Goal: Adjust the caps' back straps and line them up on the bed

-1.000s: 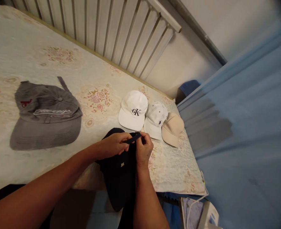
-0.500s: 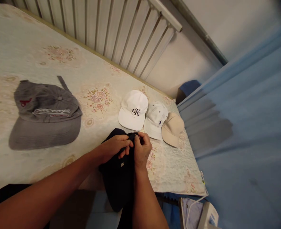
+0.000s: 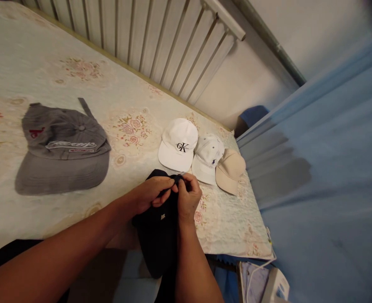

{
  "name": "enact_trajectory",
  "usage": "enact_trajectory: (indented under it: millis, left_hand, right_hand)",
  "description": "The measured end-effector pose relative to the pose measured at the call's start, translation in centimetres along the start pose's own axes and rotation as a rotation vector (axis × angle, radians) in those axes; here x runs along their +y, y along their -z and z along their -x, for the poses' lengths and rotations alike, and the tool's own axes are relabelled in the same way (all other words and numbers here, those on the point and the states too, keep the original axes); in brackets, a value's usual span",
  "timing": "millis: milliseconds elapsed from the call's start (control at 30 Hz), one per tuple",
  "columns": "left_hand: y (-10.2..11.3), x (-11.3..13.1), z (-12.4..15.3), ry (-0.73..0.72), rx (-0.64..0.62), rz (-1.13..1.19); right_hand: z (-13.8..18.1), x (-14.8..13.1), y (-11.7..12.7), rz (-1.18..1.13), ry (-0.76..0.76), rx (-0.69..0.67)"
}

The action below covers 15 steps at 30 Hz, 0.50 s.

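A black baseball cap (image 3: 156,240) with a small metallic emblem hangs over the bed's near edge, its brim pointing down toward me. My left hand (image 3: 156,192) pinches dark strap material at the cap's back, fingers closed. Close against it, my right hand (image 3: 188,195) grips the same strap area between thumb and fingers. A bit of metal, perhaps a buckle, glints there, but the fingertips hide most of it. Just beyond my hands sits a white cap (image 3: 178,145) with black "CK" lettering. Beside it are another white cap (image 3: 207,158) with a small dark logo and a beige cap (image 3: 231,170).
A grey cap (image 3: 64,153) with its strap sticking up lies at the left on the floral bedspread (image 3: 122,99). Metal bed rails (image 3: 141,38) run along the far side. Blue curtain (image 3: 315,189) hangs at the right, above a white device (image 3: 275,284) with a cable.
The view has shifted slightly, so the bed and caps appear a little to the right. Both hands stay at the black cap's strap; the left fingers have curled in a little.
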<state>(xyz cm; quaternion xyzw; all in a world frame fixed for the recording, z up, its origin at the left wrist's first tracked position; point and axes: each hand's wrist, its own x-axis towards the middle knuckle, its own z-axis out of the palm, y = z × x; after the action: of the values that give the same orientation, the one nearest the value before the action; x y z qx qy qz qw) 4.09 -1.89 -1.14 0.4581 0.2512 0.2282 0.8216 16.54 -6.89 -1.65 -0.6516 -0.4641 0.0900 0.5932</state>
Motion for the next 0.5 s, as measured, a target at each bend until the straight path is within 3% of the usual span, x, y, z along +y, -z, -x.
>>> enact_trajectory:
  millis: [500]
  left_hand:
    - [0.48,0.03,-0.19,0.054,-0.078,0.198]
  right_hand:
    - [0.31,0.09,-0.14,0.021,0.019,-0.011]
